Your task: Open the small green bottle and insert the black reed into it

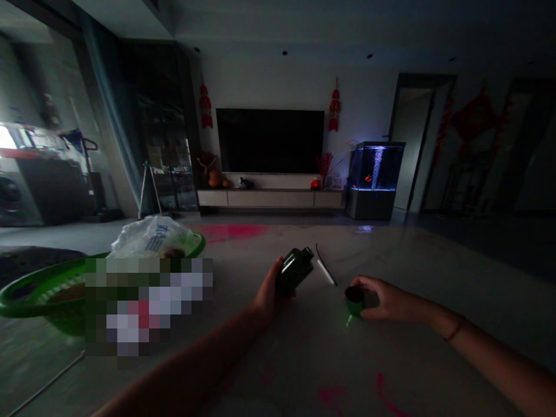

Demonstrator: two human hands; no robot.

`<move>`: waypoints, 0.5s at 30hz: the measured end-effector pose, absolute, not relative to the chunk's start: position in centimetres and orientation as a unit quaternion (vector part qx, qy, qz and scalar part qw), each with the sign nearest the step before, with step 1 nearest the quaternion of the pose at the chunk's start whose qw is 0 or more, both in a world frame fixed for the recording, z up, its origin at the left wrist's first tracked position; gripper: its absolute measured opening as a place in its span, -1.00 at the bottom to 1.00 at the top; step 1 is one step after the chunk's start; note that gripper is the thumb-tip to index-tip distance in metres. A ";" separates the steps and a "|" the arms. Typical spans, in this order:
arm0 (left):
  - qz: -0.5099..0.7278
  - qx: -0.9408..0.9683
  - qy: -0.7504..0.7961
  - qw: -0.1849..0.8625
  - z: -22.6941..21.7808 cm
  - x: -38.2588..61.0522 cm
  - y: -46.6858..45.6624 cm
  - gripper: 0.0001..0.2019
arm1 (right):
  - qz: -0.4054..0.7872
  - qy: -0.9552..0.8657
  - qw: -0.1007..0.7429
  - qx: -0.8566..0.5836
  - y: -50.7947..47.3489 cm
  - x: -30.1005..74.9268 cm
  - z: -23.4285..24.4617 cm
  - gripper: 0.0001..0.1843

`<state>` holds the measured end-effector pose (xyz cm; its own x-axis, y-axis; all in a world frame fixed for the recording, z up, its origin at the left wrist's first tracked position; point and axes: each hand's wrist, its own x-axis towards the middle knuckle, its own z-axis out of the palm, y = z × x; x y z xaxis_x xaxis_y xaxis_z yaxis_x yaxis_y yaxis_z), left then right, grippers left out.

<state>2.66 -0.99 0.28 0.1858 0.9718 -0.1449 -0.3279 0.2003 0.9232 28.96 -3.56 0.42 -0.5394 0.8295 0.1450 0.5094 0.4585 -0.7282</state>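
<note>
My left hand (268,288) grips a dark green bottle (295,270) around its lower body, with the neck tilted up and to the right. My right hand (382,299) holds a small green cap (355,302) between its fingers and thumb, its dark end facing the bottle. Between the hands, a thin white-and-black strip (325,270) lies on the glossy table (299,370), touching neither hand. It sits nearer the bottle than the cap.
A green plastic basket (43,295) sits at the table's left, with a white plastic bag (152,237) bulging from it. A pixelated patch covers part of that area. Pink smears mark the table. Beyond stand a TV cabinet (269,198) and a lit aquarium (376,179).
</note>
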 end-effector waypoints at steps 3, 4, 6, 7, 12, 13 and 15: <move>0.496 0.391 0.403 0.662 0.3 2.7 -1.0 -0.53 | 0.287 -0.813 0.219 -0.457 -3.3 30.7 0.8 -0.51; 0.496 0.394 0.401 0.662 0.3 2.7 -1.1 -0.53 | 0.272 -0.811 0.212 -0.473 -3.2 31.2 0.9 -0.49; 0.496 0.402 0.397 0.659 0.3 2.7 -1.1 -0.53 | 0.249 -0.809 0.198 -0.495 -3.1 32.0 1.0 -0.48; 0.497 0.405 0.395 0.658 0.3 2.8 -1.1 -0.53 | 0.243 -0.810 0.189 -0.499 -3.0 32.2 1.1 -0.49; 0.503 0.398 0.396 0.658 0.4 2.9 -1.2 -0.55 | 0.249 -0.824 0.128 -0.492 -3.4 32.6 1.8 -0.44; 0.505 0.395 0.398 0.657 0.5 2.9 -1.3 -0.57 | 0.250 -0.828 0.116 -0.488 -3.6 32.6 2.0 -0.41; 0.506 0.390 0.402 0.656 0.6 2.9 -1.4 -0.58 | 0.253 -0.832 0.116 -0.479 -3.8 32.4 2.4 -0.34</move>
<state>2.94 -1.38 0.60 0.1643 0.9776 -0.1318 -0.3504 0.1828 0.9186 32.45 -3.76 2.38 -0.5134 0.8567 -0.0501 0.7395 0.4121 -0.5323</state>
